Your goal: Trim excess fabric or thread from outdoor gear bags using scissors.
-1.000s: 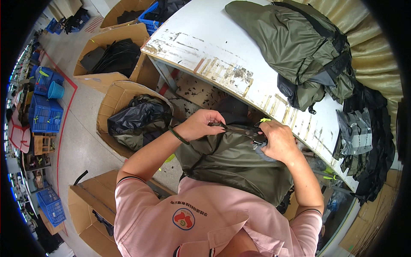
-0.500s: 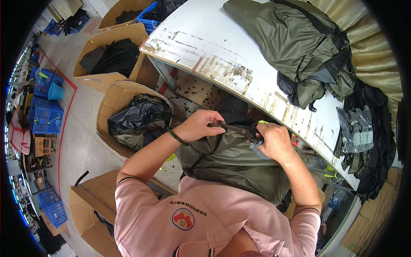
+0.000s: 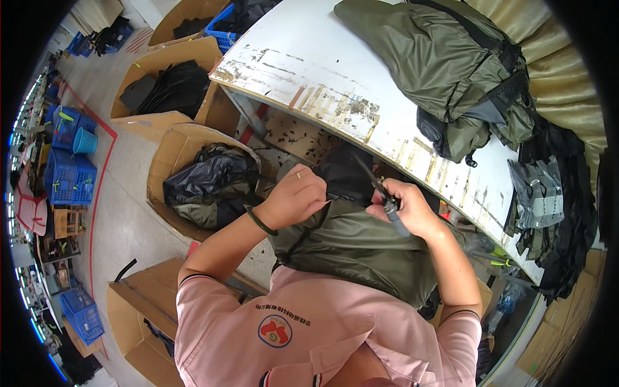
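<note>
Olive-green fabric (image 3: pixel 361 248) lies gathered over my lap, with a black section (image 3: pixel 348 177) at its far end under the table edge. My left hand (image 3: pixel 295 197) is closed at the fabric's upper left part, fingers curled and thumb pressed in; it seems to pinch the cloth, though the gripped part is hidden. In my right hand (image 3: pixel 414 206) is a pair of scissors (image 3: pixel 391 205) with grey handles. Their dark blades point up and away, clear of my left hand. My right fingertips rest close to the cloth.
A worn white table (image 3: pixel 303 71) spans ahead and right, bearing an olive bag-like article (image 3: pixel 445 71) and clear plastic packets (image 3: pixel 538 193). Cardboard boxes (image 3: pixel 158 155) of dark fabric stand at left. Another carton (image 3: pixel 138 303) sits near my left elbow. Blue crates (image 3: pixel 71 174) are farther off.
The scissors have swung from lying across toward my left hand to pointing up and away. My left hand has turned knuckles-up and moved slightly left and down, apart from the blades.
</note>
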{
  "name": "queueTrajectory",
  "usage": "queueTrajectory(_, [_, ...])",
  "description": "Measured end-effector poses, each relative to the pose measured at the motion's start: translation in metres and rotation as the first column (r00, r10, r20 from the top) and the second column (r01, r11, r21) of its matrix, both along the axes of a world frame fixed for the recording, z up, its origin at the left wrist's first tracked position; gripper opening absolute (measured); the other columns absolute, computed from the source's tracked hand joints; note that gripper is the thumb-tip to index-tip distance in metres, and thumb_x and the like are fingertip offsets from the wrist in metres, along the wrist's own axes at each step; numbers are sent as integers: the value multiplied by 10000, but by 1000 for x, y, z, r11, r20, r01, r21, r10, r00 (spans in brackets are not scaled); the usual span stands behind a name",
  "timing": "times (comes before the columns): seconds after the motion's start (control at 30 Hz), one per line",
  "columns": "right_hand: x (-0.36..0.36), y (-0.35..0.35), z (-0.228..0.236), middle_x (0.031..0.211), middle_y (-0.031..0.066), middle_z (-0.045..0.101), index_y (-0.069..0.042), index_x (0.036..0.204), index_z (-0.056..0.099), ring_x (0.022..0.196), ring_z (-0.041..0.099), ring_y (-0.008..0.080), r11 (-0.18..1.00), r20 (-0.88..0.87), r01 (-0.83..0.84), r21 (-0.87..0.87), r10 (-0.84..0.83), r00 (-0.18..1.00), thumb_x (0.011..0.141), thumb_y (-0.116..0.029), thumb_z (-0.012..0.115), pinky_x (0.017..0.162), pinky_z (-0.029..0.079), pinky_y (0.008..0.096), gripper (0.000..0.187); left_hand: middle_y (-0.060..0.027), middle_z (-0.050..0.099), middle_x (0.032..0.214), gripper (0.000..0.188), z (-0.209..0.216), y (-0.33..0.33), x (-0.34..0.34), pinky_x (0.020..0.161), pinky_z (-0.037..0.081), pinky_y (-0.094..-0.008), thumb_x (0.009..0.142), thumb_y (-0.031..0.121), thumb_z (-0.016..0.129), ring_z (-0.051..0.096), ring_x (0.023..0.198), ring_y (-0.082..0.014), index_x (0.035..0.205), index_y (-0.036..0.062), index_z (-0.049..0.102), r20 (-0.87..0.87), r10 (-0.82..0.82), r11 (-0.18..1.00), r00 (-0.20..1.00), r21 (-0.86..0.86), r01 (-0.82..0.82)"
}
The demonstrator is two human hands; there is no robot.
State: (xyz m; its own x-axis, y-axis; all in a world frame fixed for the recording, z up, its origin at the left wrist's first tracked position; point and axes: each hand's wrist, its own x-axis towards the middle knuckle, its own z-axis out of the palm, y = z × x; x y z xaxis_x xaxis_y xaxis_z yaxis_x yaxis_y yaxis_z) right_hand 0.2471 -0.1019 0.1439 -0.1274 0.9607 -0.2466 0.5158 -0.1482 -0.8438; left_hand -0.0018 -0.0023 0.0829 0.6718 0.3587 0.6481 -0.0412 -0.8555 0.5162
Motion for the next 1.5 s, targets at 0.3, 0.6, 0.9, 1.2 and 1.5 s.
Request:
queueTrajectory(0.3, [-34, 24, 13, 842, 40, 601, -14, 957, 551, 779, 557, 93, 982, -187, -109, 152, 137, 973, 751, 6, 753, 710, 474, 262, 289, -41, 561, 872, 256, 7, -5, 1, 781, 464, -399, 648, 45, 743, 555, 771, -237, 772, 95, 524, 19, -15, 998, 1000, 60, 14])
queueTrajectory(0.6, [-35, 24, 7, 815, 82, 612, -7, 951, 556, 780, 587, 131, 985, -203, -62, 163, 95, 975, 770, 43, 689, 723, 480, 283, 230, -53, 622, 835, 177, 16, -9, 12, 731, 470, -271, 764, 72, 745, 604, 795, -136, 883, 68, 614, -72, -104, 712, 992, -702, 24])
queueTrajectory(0.9, [12, 3, 27, 727, 93, 575, -18, 790, 570, 689, 586, 286, 917, 420, -148, 371, -24, 907, 668, -224, 811, 640, 478, 368, 339, 10, 638, 887, 100, -1, 2, 15, 759, 459, -215, 843, 52, 673, 569, 826, -47, 936, 27, 645, 99, -257, 121, 961, -984, 133])
queueTrajectory(1.2, [32, -18, 23, 722, 127, 594, -20, 758, 587, 742, 602, 333, 941, 649, -238, 240, 27, 760, 615, -268, 823, 644, 487, 408, 371, 49, 605, 834, 85, 3, -3, 18, 718, 441, -187, 839, 52, 670, 542, 782, -19, 917, 49, 635, 55, -216, 99, 975, -992, 78])
queueTrajectory(1.5, [29, -20, 17, 733, 122, 606, -18, 768, 595, 731, 607, 328, 931, 634, -247, 268, 22, 773, 612, -276, 822, 631, 489, 409, 377, 50, 605, 837, 78, 1, -6, 17, 714, 439, -183, 846, 61, 664, 538, 771, -19, 918, 50, 635, 26, -207, 114, 978, -992, 50])
